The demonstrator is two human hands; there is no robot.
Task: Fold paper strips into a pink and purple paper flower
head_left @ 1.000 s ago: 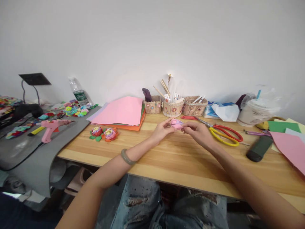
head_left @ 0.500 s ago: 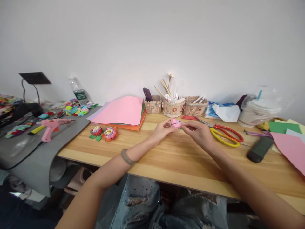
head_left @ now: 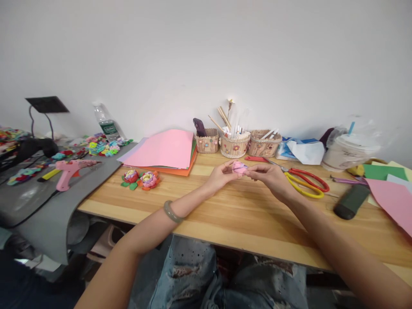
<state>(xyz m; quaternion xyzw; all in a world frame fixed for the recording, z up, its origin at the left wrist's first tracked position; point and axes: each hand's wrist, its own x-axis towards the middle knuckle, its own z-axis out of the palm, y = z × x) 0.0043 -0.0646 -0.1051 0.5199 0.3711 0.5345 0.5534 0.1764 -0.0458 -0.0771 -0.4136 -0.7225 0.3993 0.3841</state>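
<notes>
A small pink folded paper flower (head_left: 239, 168) is held between both hands above the wooden table (head_left: 244, 214). My left hand (head_left: 219, 177) pinches its left side with thumb and fingers. My right hand (head_left: 270, 178) pinches its right side, fingers curled. A green bangle sits on my left wrist (head_left: 171, 211).
Two finished paper flowers (head_left: 141, 179) lie left of the hands. A stack of coloured paper (head_left: 164, 151), three small baskets (head_left: 236, 145), red and yellow scissors (head_left: 305, 182), a dark tube (head_left: 350, 199), a lidded cup (head_left: 349, 150) and more paper sheets (head_left: 391, 195) surround them. A pink glue gun (head_left: 69, 171) lies on grey cloth at left.
My right hand's fingers have shifted slightly along the pink flower, turning it a little. My left hand stays almost in place.
</notes>
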